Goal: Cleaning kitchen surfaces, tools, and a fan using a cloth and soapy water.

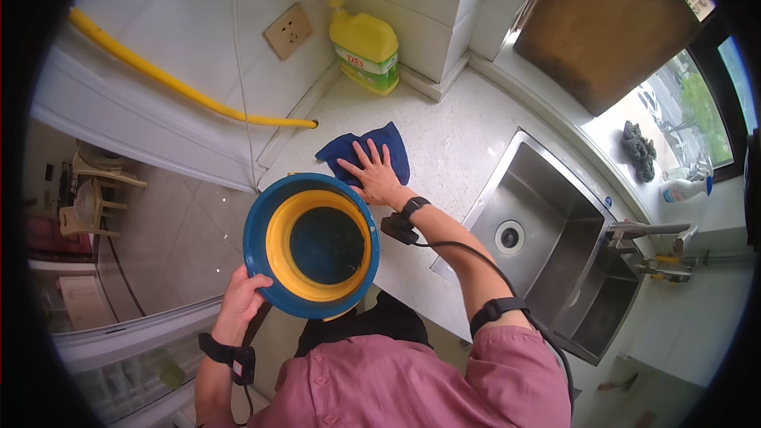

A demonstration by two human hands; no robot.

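My left hand (244, 297) grips the rim of a blue and yellow collapsible basin (252, 249), thumb over the edge. The basin is held at the counter's left edge, its open top facing up, and looks empty apart from small specks. My right hand (376, 178) lies flat with fingers spread on a dark blue cloth (399, 151), which rests rumpled on the pale, wet-looking countertop (440, 131). The fingers are not closed around the cloth. Both wrists wear black straps with small devices and cables.
A stainless steel sink (535, 208) with a faucet (648, 229) is at the right. A yellow pump jug (368, 47) stands in the back corner, near a yellow hose (196, 98) entering the counter. A spray bottle (684, 190) and a dark rock (639, 151) sit on the windowsill.
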